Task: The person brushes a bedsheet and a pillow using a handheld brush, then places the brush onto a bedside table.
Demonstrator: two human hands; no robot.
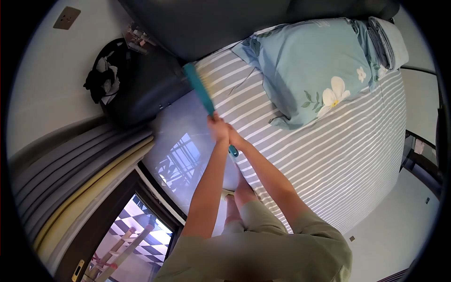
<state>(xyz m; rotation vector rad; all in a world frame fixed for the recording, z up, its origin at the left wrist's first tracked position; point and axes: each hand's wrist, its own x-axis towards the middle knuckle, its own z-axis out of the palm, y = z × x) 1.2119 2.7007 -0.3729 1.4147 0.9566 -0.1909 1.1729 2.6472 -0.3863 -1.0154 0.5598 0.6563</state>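
Note:
A teal long-handled bed brush (199, 88) is held out in front of me over the left edge of the bed, its pale bristles turned toward the mattress side. My left hand (217, 129) is closed around the handle near the brush head. Just behind it, my right hand (234, 137) grips the same handle, overlapping the left, and the handle's end (233, 151) sticks out below. The head looks slightly blurred, and I cannot tell whether the bristles touch the grey-and-white striped sheet (300, 160).
A teal flowered pillow (314, 66) and a folded grey cloth (389, 42) lie by the dark headboard (225, 23). At left stand a black nightstand (145, 84) and a black bin (101, 75). Grey padded panels (70, 164) lean near the doorway (136, 235). Shiny floor (181, 127) borders the bed.

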